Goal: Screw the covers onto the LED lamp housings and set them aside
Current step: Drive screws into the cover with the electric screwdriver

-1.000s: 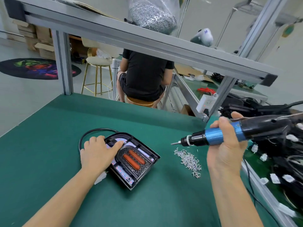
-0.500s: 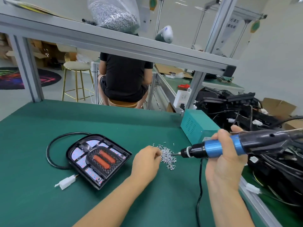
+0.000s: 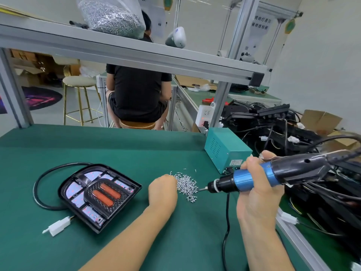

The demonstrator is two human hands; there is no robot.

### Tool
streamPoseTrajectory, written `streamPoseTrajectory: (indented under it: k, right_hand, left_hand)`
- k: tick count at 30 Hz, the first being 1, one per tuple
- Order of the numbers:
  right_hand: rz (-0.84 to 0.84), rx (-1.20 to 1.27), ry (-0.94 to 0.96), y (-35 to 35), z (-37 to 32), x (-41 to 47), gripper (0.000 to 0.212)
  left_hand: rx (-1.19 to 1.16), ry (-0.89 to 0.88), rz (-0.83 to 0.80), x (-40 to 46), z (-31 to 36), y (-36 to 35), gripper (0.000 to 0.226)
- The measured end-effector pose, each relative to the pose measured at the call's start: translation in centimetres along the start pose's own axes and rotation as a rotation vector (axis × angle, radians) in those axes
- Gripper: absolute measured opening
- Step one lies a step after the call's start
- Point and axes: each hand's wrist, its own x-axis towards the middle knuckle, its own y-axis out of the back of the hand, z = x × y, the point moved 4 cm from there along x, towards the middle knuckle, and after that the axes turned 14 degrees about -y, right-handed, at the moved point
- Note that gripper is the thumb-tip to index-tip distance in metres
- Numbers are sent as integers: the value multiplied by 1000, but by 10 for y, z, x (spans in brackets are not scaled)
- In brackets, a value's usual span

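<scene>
Picking a screw for the lamp cover

Left hand pinches into the loose silver screw pile, grip hidden; right hand grips the blue-and-black electric screwdriver, poised for loading.

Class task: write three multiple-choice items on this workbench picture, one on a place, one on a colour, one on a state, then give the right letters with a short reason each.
1. Where is the screw pile?
A) on the lamp housing
B) between the housing and the teal box
C) on the stool

2. What colour is the electric screwdriver's grip band?
A) blue
B) red
C) yellow

3. What is the left hand doing?
A) pressing the housing
B) reaching into the screws
C) holding the white connector

Answers: B, the screws lie on the mat between them; A, the band beside the right hand is blue; B, its fingers meet the pile.
</scene>
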Motion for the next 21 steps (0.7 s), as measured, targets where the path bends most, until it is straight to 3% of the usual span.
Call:
streamPoseTrajectory:
  k: [4,7,11,15,21]
  right_hand:
    - [2,-13,-5,0,-1,-1,31]
    - [-1,-12,-1,-1,-5,-3,29]
    - [5,5,-4,-3,-10,-5,28]
    - [-24,47,-29,-9,-14,-8,28]
    - [-53,100,-74,-26,-17,-15,28]
  left_hand:
    - [79,-72,-26,2,7,1,29]
    - [-13,-80,8,-2,9,7,23]
    - [-495,-44,154,-12,2,23,18]
    - [-1053,2,200,-27,-2,47,23]
    - [-1441,-10,230,-43,-22,89,17]
